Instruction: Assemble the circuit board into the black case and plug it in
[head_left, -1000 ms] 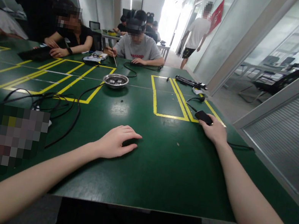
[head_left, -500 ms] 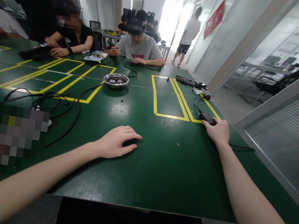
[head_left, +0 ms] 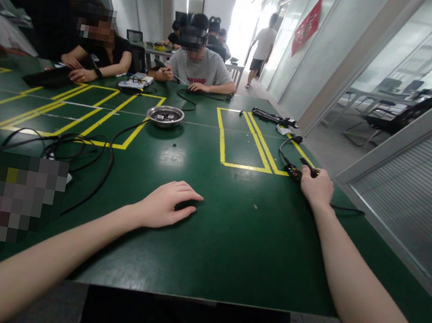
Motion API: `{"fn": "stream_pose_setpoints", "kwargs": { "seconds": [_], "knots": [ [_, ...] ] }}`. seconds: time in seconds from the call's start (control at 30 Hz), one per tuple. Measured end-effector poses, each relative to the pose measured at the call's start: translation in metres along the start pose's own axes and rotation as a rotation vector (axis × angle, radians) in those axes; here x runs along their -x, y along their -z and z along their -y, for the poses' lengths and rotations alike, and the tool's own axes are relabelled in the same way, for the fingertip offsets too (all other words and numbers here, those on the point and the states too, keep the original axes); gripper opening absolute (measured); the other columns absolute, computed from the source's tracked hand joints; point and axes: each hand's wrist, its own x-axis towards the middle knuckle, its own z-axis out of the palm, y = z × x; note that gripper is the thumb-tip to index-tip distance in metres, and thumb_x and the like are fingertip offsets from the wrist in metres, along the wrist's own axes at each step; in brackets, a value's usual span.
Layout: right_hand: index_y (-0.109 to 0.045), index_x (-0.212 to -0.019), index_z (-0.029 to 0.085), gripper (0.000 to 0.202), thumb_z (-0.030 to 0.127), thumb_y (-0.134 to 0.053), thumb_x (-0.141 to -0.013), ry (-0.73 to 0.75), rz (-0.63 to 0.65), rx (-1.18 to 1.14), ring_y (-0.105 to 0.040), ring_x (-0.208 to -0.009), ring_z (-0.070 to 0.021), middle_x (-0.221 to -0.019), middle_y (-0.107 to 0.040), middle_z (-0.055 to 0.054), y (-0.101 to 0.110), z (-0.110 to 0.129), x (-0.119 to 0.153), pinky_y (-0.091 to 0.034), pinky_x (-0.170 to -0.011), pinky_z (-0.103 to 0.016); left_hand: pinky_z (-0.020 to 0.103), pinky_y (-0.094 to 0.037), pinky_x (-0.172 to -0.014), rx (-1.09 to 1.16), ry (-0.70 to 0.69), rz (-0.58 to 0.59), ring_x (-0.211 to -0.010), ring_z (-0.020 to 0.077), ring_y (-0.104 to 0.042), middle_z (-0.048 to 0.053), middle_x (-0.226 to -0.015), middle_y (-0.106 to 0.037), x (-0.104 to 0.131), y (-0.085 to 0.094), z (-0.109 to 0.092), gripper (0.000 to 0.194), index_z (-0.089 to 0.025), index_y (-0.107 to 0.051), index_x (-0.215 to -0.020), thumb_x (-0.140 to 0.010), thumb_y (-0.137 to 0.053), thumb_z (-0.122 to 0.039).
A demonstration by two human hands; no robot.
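Observation:
My left hand (head_left: 169,204) rests on the green table (head_left: 215,261), thumb apart from the fingers, holding nothing. Farther off, near the table's right side, my right hand (head_left: 317,186) pinches a flat black cover (head_left: 309,167) tilted up. Just left of it and under it lies a small black device (head_left: 293,170) with coppery bits showing inside. A short black cable (head_left: 282,150) curves from the device to a rounded black end (head_left: 297,139). My fingers hide part of the cover, and the device's inner details are too small to tell.
A steel bowl (head_left: 165,116) with small metal parts stands mid-table. Coiled black cable (head_left: 72,147) lies left, beside a blurred-out patch. Yellow tape (head_left: 246,167) marks rectangles. A black folded tripod-like object (head_left: 271,117) lies at the back right. A co-worker (head_left: 202,70) sits opposite with a tool.
My right hand has lifted and tilted the black cover, and the device's coppery inside now shows. My left hand has stayed in place. A person in the background has walked farther away.

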Motion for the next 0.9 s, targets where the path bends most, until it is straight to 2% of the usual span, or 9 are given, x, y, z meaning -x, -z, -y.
{"fn": "stream_pose_setpoints", "kwargs": {
  "seconds": [0.13,0.27,0.37,0.5,0.6,0.67,0.8,0.9],
  "knots": [
    [-0.073,-0.098,0.013,0.046,0.047,-0.042,-0.103,-0.127,0.037,-0.025,-0.074,-0.090,-0.0350,-0.078,-0.072,-0.017,0.009,0.003,-0.002,-0.054,-0.086,-0.045,0.042,-0.055,-0.099,0.000,-0.016,-0.005,-0.111,0.0239,-0.069,0.009,-0.117,-0.076,0.001,-0.002,0.003,0.025,-0.020,-0.070,-0.121,-0.101,-0.057,-0.027],
    [-0.064,-0.119,0.014,0.035,0.040,-0.047,-0.103,-0.196,0.053,-0.091,-0.070,-0.059,-0.0249,-0.079,-0.070,-0.009,0.016,0.001,-0.001,-0.056,-0.073,-0.040,0.042,-0.055,-0.100,-0.002,-0.029,-0.008,-0.110,0.0236,-0.068,0.009,-0.116,-0.076,0.001,-0.003,0.004,0.023,-0.019,-0.071,-0.119,-0.101,-0.058,-0.026],
    [-0.059,-0.125,0.014,0.031,0.031,-0.049,-0.102,-0.224,0.048,-0.126,-0.065,-0.052,-0.0215,-0.082,-0.068,-0.007,0.017,-0.001,0.001,-0.056,-0.071,-0.039,0.041,-0.056,-0.099,-0.006,-0.030,-0.005,-0.109,0.0233,-0.069,0.008,-0.116,-0.076,0.001,-0.002,0.003,0.022,-0.020,-0.071,-0.119,-0.102,-0.058,-0.026],
    [-0.060,-0.123,0.014,0.032,0.026,-0.056,-0.094,-0.192,0.020,-0.145,-0.065,-0.060,-0.0217,-0.094,-0.068,-0.010,0.018,0.000,0.002,-0.056,-0.078,-0.041,0.041,-0.056,-0.099,-0.004,-0.037,-0.009,-0.110,0.0231,-0.068,0.009,-0.116,-0.076,0.000,-0.001,0.002,0.022,-0.019,-0.071,-0.118,-0.102,-0.057,-0.026],
    [-0.064,-0.118,0.017,0.036,0.033,-0.068,-0.086,-0.132,-0.028,-0.143,-0.068,-0.088,-0.0273,-0.106,-0.066,-0.012,0.018,0.004,0.003,-0.053,-0.093,-0.045,0.041,-0.056,-0.099,-0.001,-0.034,-0.006,-0.110,0.0232,-0.068,0.009,-0.116,-0.076,0.000,-0.002,0.003,0.022,-0.019,-0.071,-0.118,-0.102,-0.057,-0.026],
    [-0.068,-0.108,0.018,0.037,0.040,-0.075,-0.079,-0.089,-0.065,-0.128,-0.064,-0.100,-0.0309,-0.107,-0.063,-0.013,0.018,0.006,0.003,-0.051,-0.097,-0.047,0.041,-0.056,-0.099,0.001,-0.031,-0.002,-0.110,0.0231,-0.068,0.008,-0.116,-0.076,0.001,-0.002,0.004,0.023,-0.019,-0.071,-0.118,-0.102,-0.057,-0.026],
    [-0.074,-0.102,0.016,0.038,0.042,-0.078,-0.074,-0.009,-0.111,-0.060,-0.063,-0.097,-0.0324,-0.098,-0.062,-0.013,0.015,0.001,-0.001,-0.052,-0.092,-0.048,0.041,-0.056,-0.100,0.001,-0.031,0.001,-0.111,0.0233,-0.068,0.009,-0.117,-0.076,0.001,-0.002,0.004,0.022,-0.019,-0.072,-0.118,-0.102,-0.058,-0.026],
    [-0.073,-0.110,0.013,0.040,0.040,-0.073,-0.080,0.050,-0.064,0.023,-0.065,-0.096,-0.0337,-0.098,-0.064,-0.015,0.011,-0.011,-0.006,-0.053,-0.089,-0.050,0.041,-0.056,-0.099,0.002,-0.035,-0.001,-0.111,0.0230,-0.068,0.008,-0.117,-0.076,0.002,-0.002,0.004,0.022,-0.020,-0.072,-0.117,-0.102,-0.058,-0.026]
  ]
}}
